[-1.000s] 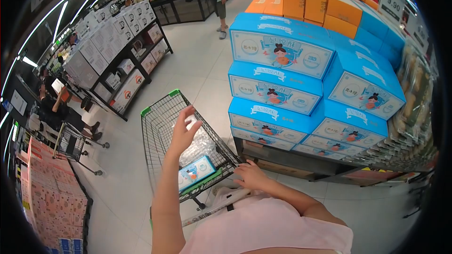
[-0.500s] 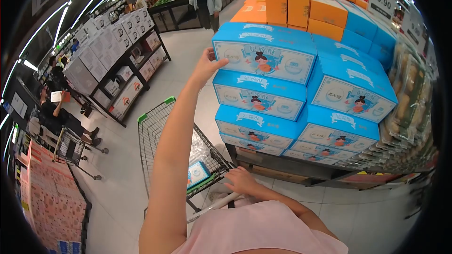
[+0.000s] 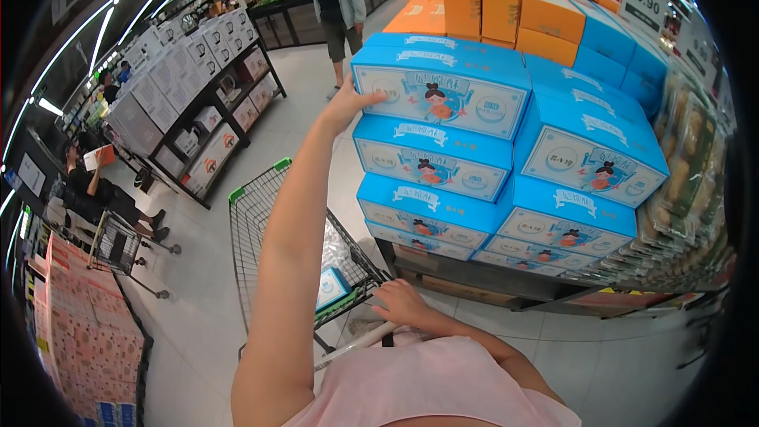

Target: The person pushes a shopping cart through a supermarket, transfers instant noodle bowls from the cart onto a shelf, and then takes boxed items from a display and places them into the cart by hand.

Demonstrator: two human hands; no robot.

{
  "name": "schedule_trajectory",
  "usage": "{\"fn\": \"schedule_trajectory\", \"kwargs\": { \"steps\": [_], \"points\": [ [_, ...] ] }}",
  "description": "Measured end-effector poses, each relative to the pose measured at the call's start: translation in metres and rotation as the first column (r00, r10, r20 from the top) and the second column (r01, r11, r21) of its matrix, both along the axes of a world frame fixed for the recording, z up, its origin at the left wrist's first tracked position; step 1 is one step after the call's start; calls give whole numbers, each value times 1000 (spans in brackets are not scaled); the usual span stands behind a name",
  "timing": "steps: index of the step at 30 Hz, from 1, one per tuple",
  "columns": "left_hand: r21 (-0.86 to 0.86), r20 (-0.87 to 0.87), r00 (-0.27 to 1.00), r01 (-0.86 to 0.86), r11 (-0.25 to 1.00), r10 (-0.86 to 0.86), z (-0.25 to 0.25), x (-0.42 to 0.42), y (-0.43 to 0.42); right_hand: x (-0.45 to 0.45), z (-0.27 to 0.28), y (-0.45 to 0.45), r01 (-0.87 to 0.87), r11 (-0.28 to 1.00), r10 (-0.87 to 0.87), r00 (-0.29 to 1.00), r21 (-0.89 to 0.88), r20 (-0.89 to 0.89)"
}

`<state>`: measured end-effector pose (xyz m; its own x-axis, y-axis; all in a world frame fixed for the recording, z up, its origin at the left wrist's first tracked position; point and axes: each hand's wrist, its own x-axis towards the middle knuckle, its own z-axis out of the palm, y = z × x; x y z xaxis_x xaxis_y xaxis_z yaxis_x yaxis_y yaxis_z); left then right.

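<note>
My left hand [image 3: 348, 104] is at the left end of the top blue-and-white box [image 3: 443, 99], thumb on its front face and fingers round the side, partly hidden. The box lies on a stack of similar boxes [image 3: 427, 166]. My right hand [image 3: 399, 303] is low at the near end of the shopping cart [image 3: 261, 190], fingers apart, near the cart's handle [image 3: 360, 345], holding nothing visible. Inside the cart are a small blue box [image 3: 332, 289] and something in clear plastic [image 3: 336, 249], both partly hidden by my left forearm.
Orange boxes [image 3: 549, 20] rise behind the blue stack, with bagged goods [image 3: 680, 182] at the right. A person [image 3: 336, 0] stands beyond the stack. At left are a shelf of white boxes [image 3: 190, 71], a seated person [image 3: 103, 190] and another cart [image 3: 118, 245].
My left hand has gone from above the cart up to the top blue box and taken hold of its left end. My right hand has stayed near the cart's handle.
</note>
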<state>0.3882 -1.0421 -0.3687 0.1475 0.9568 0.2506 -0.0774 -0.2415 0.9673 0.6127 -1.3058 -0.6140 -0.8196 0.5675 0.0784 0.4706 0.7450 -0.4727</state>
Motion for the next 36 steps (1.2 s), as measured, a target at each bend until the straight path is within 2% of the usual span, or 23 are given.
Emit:
{"fn": "schedule_trajectory", "kwargs": {
  "steps": [6, 12, 15, 18, 21, 24, 27, 30, 33, 36],
  "points": [
    [20, -78, 996, 42, 999, -41, 12, -3, -17, -1, -5, 0, 24, 1000, -23, 999, 12, -42],
    [72, -102, 992, -61, 996, 68, 8, -9, -40, 1, -9, -2, 31, 999, -28, 994, 32, -105],
    [12, -34, 999, 9, 1000, -9, 14, -3, -61, -1, -8, -3, 50, 996, -37, 985, 72, -166],
    [-3, 197, 979, -45, 999, 44, 9, 6, -74, 0, -5, -4, 58, 995, -45, 986, 77, -163],
    [69, 252, 966, -83, 994, 63, 9, 6, -83, 1, -4, -2, 30, 999, -28, 993, 14, -115],
    [81, 280, 956, -119, 990, 92, 14, 2, -103, -1, -6, -2, 45, 997, -37, 991, 60, -130],
    [59, 340, 931, -165, 985, 136, 15, -11, -136, -3, -9, 2, 30, 999, -31, 999, -37, -20],
    [-7, 476, 867, -162, 987, 146, 3, -32, -175, -3, -3, 0, 36, 999, -36, 999, -28, -20],
    [-190, 593, 750, -224, 956, 293, -27, -54, -214, -1, -11, 0, 32, 999, -31, 993, 5, -112],
    [-339, 694, 608, -199, 920, 387, -61, -69, -260, -2, 0, 0, 18, 1000, -18, 1000, 2, -20]
  ]
}}
